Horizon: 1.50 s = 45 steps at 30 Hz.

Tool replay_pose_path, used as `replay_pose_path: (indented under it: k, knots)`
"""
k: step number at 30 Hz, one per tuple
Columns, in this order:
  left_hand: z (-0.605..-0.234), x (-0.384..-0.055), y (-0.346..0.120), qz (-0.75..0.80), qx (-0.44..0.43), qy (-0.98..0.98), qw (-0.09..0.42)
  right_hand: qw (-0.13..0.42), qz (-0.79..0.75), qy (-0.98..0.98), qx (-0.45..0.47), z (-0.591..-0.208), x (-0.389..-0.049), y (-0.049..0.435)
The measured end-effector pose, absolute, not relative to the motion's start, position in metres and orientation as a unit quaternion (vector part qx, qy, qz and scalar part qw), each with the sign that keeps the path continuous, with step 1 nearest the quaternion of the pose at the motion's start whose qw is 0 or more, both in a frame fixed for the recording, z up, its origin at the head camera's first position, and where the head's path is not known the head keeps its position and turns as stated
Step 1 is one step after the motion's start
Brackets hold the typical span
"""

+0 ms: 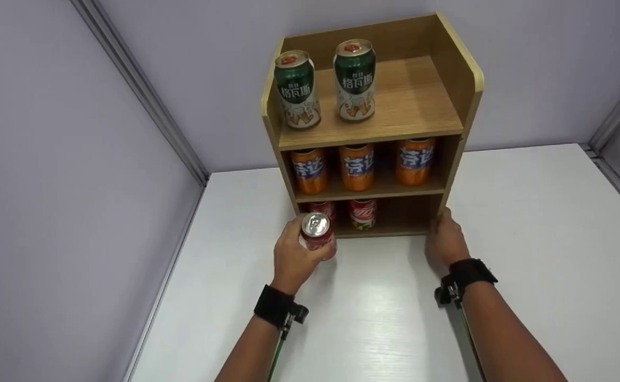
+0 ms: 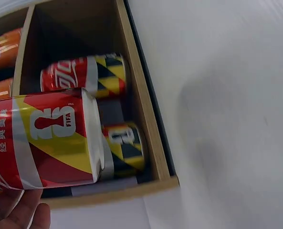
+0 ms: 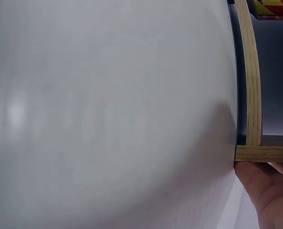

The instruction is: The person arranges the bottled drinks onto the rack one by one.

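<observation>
My left hand [image 1: 293, 261] grips a red Coca-Cola can [image 1: 316, 226] just in front of the wooden shelf [image 1: 421, 101], at the left of its bottom tier. In the left wrist view that can [image 2: 55, 143] shows a yellow and red pattern and overlaps two standing cola cans behind it. One of those is the left cola can [image 1: 326, 208], partly hidden; the other is the middle cola can [image 1: 363, 213]. At the shelf's lower right corner, my right hand [image 1: 449, 241] holds the side panel [image 3: 270, 153], with a fingertip showing on its inner side.
On the middle tier stand three orange soda cans [image 1: 358, 168]. Two green and white cans [image 1: 355, 82] are on the top tier, towards the left. The shelf rests on a white table [image 1: 378, 318] close to the back wall [image 1: 225, 95]. A side wall [image 1: 50, 185] rises at the left.
</observation>
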<state>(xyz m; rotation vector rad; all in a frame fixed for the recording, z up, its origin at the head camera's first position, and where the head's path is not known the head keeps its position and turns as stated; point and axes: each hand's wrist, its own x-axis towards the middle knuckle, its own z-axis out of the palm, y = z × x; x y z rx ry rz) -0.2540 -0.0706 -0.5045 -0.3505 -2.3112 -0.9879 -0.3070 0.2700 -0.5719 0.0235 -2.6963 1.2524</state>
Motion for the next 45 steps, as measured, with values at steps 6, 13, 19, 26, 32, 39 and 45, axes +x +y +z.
replay_pose_path:
  k: [6, 13, 19, 26, 32, 39, 45]
  knots:
    - [-0.505, -0.258, -0.041, -0.403, -0.15, -0.862, 0.269, 0.061, 0.434, -0.899, 0.007, -0.571, -0.308, 0.271]
    - [-0.508, -0.262, -0.002, -0.427, -0.153, -0.86, 0.234, 0.05, 0.432, -0.9, 0.011, -0.578, -0.31, 0.271]
    - [-0.516, -0.27, 0.029, -0.443, -0.163, -0.859, 0.199, 0.054, 0.419, -0.906, 0.015, -0.578, -0.31, 0.267]
    - [-0.522, -0.284, 0.055, -0.447, -0.179, -0.858, 0.181, 0.073, 0.41, -0.909, 0.015, -0.576, -0.309, 0.267]
    - [-0.52, -0.298, 0.079, -0.47, -0.187, -0.849, 0.151, 0.071, 0.407, -0.911, 0.005, -0.574, -0.311, 0.274]
    - [-0.512, -0.315, 0.101, -0.468, -0.171, -0.859, 0.119, 0.097, 0.405, -0.909, 0.004, -0.571, -0.308, 0.279]
    - [-0.515, -0.324, 0.11, -0.472, -0.142, -0.865, 0.1, 0.096, 0.398, -0.912, 0.001, -0.573, -0.308, 0.277]
